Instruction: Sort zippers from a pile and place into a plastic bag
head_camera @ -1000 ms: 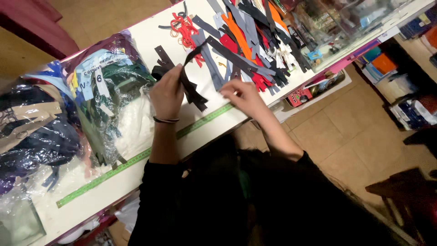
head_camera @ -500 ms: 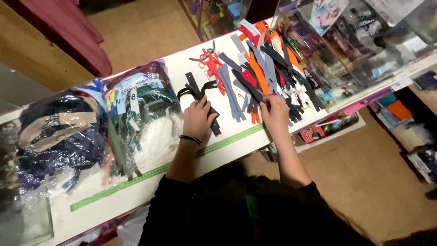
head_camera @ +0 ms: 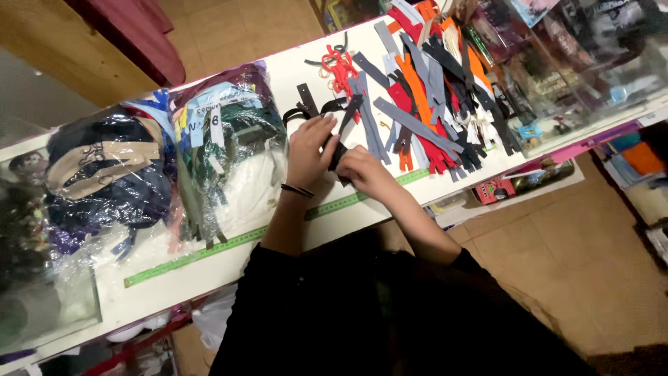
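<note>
My left hand (head_camera: 309, 150) and my right hand (head_camera: 363, 167) meet over the white counter (head_camera: 327, 223), both pinching a short black zipper (head_camera: 336, 154). A thin dark band circles my left wrist. More black zippers (head_camera: 306, 104) lie just beyond my left hand. A spread of grey, red, orange and black zippers (head_camera: 424, 104) covers the counter to the right of my hands. A red tangle of zippers (head_camera: 339, 66) sits at the far edge.
Clear plastic bags of zippers (head_camera: 223, 150) and of dark and tan straps (head_camera: 104, 174) lie on the left. A green measuring tape (head_camera: 209, 252) runs along the counter's near edge. Packaged goods (head_camera: 557, 63) fill the glass case at right. Tiled floor lies below.
My right hand has come left from the zipper spread and joined my left hand on the black zipper. The view has shifted, so the counter sits further right.
</note>
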